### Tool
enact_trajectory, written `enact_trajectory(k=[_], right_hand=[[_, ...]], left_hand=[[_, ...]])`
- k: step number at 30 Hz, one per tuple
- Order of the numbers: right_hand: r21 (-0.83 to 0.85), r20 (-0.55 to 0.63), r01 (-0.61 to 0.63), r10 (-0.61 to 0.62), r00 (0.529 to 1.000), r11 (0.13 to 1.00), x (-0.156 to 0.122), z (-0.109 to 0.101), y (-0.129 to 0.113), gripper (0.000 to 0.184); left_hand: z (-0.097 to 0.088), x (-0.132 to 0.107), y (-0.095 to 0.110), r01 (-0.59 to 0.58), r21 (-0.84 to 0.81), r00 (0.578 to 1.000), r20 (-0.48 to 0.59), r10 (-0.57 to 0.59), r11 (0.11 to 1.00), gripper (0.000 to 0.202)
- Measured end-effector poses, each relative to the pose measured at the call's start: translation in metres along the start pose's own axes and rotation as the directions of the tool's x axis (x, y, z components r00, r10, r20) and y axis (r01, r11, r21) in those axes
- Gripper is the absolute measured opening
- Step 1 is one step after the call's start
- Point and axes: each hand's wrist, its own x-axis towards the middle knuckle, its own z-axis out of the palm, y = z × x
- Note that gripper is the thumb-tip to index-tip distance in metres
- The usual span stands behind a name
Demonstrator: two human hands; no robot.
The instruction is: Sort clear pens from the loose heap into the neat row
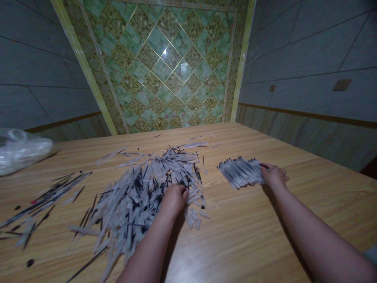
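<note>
My left hand (174, 199) reaches into the right side of a loose pile of pen parts (129, 208). Its fingers are curled down among black pieces, and what lies between them is hidden. The pile mixes translucent white tubes, thin black refills and small black caps. To its right, a row of pens (240, 172) lies side by side on the table, translucent with dark cores and black tips at the far end. My right hand (275, 175) is at the right end of this row, fingers closed at the last pen.
The wooden table (224, 243) runs back to a green tiled wall. A clear plastic bag (25, 151) sits at the left edge. Scattered refills and tubes (50, 196) lie left of the pile, with a loose black cap (30, 262) in front of them.
</note>
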Motion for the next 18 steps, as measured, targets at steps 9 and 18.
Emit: enact_trajectory(k=[9, 18], right_hand=[[0.390, 0.024, 0.494, -0.545, 0.838, 0.777, -0.060, 0.001, -0.099, 0.028], [0.495, 0.417, 0.498, -0.697, 0.583, 0.712, -0.141, 0.017, -0.173, 0.031]], left_hand=[[-0.006, -0.007, 0.009, -0.092, 0.435, 0.972, 0.236, -0.014, 0.896, 0.020], [-0.031, -0.004, 0.002, -0.023, 0.100, 0.863, 0.504, -0.031, 0.995, 0.017]])
